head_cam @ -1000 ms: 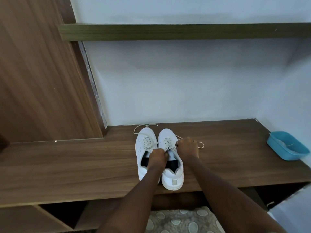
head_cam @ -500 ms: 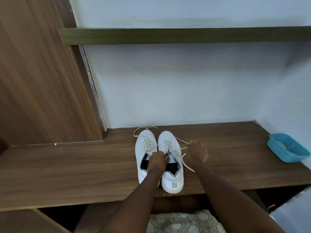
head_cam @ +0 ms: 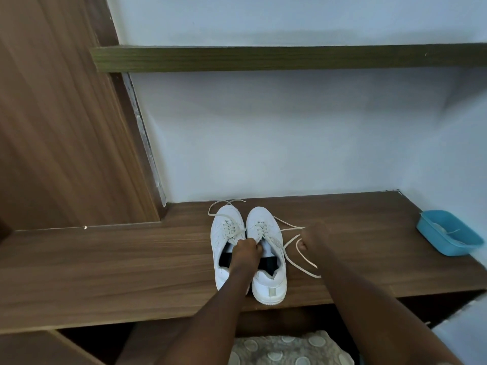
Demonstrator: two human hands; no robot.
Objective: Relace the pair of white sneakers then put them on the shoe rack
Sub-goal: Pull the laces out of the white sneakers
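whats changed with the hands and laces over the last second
The right hand, pinching the lace, moved out to the right, away from the right sneaker, drawing more lace out over the wooden surface. The left hand stayed gripping that shoe at its tongue. The left sneaker and blue tray did not move.

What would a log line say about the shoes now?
step: relacing | left hand: pinches right-side white sneaker at eyelets | right hand: holds its cream lace sideways | on: brown wooden bench
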